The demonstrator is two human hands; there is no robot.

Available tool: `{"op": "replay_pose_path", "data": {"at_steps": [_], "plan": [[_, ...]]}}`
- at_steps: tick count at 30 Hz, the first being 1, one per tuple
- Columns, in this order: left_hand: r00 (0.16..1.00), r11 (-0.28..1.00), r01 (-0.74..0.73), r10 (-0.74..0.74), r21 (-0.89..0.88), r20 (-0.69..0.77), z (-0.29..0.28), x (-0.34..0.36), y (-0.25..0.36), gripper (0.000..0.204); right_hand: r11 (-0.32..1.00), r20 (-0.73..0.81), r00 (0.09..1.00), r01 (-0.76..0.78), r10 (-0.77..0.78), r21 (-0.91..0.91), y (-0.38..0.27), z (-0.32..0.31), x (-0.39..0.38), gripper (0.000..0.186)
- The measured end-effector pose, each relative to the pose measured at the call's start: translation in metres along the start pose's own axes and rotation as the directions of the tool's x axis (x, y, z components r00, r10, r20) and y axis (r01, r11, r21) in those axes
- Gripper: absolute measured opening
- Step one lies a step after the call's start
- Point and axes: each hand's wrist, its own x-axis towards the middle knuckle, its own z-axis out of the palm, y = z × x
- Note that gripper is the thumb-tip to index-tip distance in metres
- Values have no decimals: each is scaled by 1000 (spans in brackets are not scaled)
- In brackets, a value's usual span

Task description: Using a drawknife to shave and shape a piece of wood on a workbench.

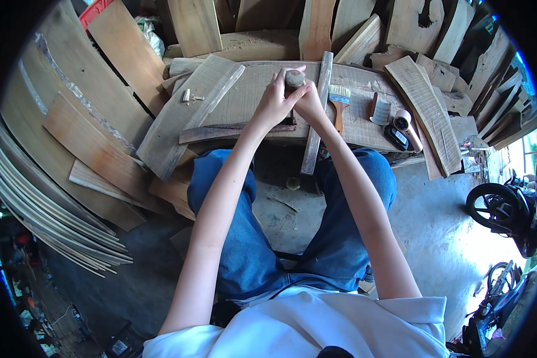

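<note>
Wooden bench, slanting planks, flat brush, pink device

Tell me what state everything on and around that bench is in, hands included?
Left hand: grip closed around the round-ended tool.
Right hand: grip closed, beside the left.
Round-ended tool: held, round end facing the camera.
Paintbrush: lying flat, bristles pointing away from the person.
Pink device: lying on the bench; on or off, unclear.
Tall board: propped upright behind the bench.

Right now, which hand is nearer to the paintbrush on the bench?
Right. The right hand is just left of the paintbrush; the left hand is farther left, beyond the right hand. Both hold a round-topped object.
</note>
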Motion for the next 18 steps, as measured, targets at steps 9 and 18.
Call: {"op": "replay_pose_path", "data": {"at_steps": [9, 18], "plan": [[999, 999, -10, 12, -37, 52, 6, -3, -22, 39, 249, -206, 705, -485, 678, -838, 69, -38, -70, 102], [996, 998, 51, -49, -22, 75, 5, -13, -10, 35, 304, -415, 575, -773, 705, -556, 67, -19, -101, 79]]}}
